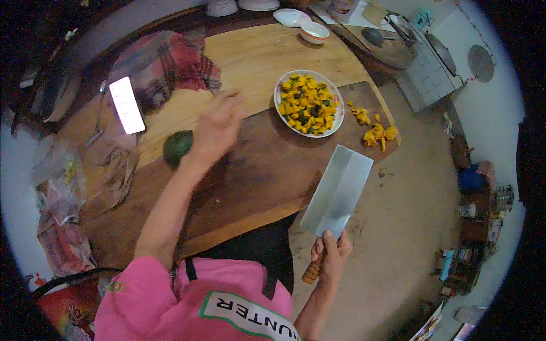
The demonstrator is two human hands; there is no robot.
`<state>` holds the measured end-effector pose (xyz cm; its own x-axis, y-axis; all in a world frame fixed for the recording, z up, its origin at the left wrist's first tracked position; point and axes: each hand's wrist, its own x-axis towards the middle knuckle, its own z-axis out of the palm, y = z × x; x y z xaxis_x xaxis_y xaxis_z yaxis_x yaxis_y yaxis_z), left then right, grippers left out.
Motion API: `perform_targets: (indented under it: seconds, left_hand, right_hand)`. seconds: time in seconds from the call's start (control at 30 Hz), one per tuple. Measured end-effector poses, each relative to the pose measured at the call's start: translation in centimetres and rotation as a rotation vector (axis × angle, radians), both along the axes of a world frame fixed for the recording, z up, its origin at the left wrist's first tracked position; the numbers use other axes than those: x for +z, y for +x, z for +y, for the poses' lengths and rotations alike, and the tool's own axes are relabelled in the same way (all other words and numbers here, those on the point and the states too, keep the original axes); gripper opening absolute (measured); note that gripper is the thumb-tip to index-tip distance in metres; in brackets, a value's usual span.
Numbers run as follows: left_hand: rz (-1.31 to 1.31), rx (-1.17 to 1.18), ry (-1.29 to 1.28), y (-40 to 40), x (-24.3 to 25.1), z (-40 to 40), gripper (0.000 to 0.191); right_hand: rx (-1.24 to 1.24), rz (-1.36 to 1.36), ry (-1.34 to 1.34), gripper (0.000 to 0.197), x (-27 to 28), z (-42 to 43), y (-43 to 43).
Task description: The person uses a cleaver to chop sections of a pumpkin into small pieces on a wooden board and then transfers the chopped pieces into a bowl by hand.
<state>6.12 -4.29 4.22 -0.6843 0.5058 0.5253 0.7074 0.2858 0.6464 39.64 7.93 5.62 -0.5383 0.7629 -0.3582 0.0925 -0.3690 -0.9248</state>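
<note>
My right hand grips the ringed wooden handle of a broad cleaver, its blade pointing away from me past the table's front edge. Blurred, my left hand hovers over the wooden table, with nothing visible in it and its fingers partly curled. Beside my left wrist lies a dark green squash piece, partly hidden by the arm. A white oval plate holds diced yellow squash with green skin. To the plate's right sits a small heap of stringy orange squash pulp.
A lit phone lies at the left near a checked red cloth. At the far edge stand a small bowl and a white dish. A plastic bag is at far left; shelves stand right.
</note>
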Motion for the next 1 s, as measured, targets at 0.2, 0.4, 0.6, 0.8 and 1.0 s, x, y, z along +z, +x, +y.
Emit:
perform_targets:
  seconds: [0.2, 0.4, 0.6, 0.8, 1.0]
  left_hand:
    - [-0.018, 0.179, -0.215, 0.3, 0.0, -12.5, 0.038]
    - [-0.049, 0.069, -0.376, 1.4, -1.1, -14.0, 0.078]
    - [-0.055, 0.168, -0.286, 2.9, -2.6, -13.5, 0.076]
    - [-0.796, -0.027, 0.221, 4.5, -1.0, -13.8, 0.075]
    - [-0.372, 0.052, -0.111, 7.8, 0.1, -12.9, 0.074]
  right_hand:
    - [0.065, -0.051, 0.007, 0.019, 0.0, -1.7, 1.0]
    - [0.132, -0.097, 0.021, 0.018, 1.0, -3.8, 0.3]
    - [0.220, -0.149, 0.018, 0.017, 1.7, -6.2, -0.7]
    - [0.269, -0.121, 0.030, 0.016, 1.5, -6.8, -0.5]
    - [0.310, -0.165, 0.080, 0.014, 0.4, -6.6, 0.3]
